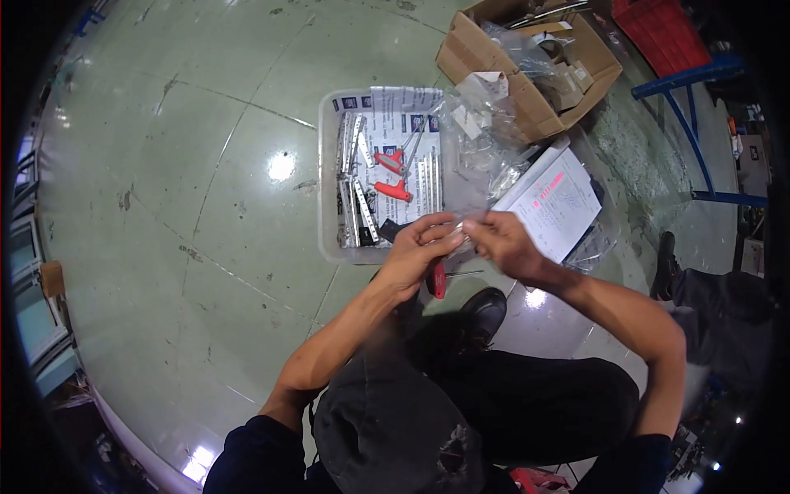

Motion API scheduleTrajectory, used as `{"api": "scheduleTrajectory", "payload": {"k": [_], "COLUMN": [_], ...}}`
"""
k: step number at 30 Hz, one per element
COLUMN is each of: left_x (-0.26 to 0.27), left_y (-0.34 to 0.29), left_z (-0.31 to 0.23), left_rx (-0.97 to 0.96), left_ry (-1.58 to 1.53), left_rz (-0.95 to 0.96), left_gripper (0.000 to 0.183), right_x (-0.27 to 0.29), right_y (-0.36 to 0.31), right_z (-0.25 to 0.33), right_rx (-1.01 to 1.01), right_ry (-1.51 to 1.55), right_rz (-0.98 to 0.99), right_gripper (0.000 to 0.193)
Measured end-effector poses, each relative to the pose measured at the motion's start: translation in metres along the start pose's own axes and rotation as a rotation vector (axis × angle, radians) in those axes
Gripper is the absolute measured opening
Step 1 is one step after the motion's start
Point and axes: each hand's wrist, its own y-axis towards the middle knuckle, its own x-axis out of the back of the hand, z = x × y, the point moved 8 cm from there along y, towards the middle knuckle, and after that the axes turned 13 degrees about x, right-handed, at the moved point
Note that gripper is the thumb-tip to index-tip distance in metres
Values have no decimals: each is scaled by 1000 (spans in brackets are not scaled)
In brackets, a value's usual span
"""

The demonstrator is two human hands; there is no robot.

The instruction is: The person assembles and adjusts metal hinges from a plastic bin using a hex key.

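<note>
My left hand [420, 251] and my right hand [512, 247] meet fingertip to fingertip over the near right corner of a translucent plastic bin [327, 173]. Both are closed in a pinch around something small and pale, too hidden by the fingers to name. Clear plastic film [467, 177] lies just beyond them. Inside the bin, red T-handled hex keys [393, 191] rest on printed paper, between slotted metal strips [363, 210] on the left and more metal strips [429, 183] on the right. Below my hands is another red-handled hex key [437, 281].
An open cardboard box [527, 99] with plastic bags and small cartons stands at the far right. White paper sheets [559, 206] lie right of the bin. A blue metal frame [691, 123] and a red crate [658, 33] are farther right. My shoe [484, 313] is near the bin.
</note>
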Motion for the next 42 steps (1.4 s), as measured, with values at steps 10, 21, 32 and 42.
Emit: {"api": "scheduleTrajectory", "payload": {"k": [10, 21, 32, 42], "left_x": [35, 153, 179, 123], "left_y": [-44, -21, -27, -83], "left_z": [-64, -156, -146, -125], "left_rx": [-903, -622, -733, -1070], "left_ry": [1043, 1010, 654, 981], "left_rz": [-493, -837, -966, -1168], "left_gripper": [22, 54, 37, 24], "right_x": [137, 76, -84, -109], "right_y": [91, 103, 80, 132], "right_z": [45, 41, -20, -78], "right_rx": [297, 553, 595, 124], "right_ry": [-1224, -1306, -803, -381], "right_rz": [-141, -210, 265, 14], "right_gripper": [45, 23, 13, 13]}}
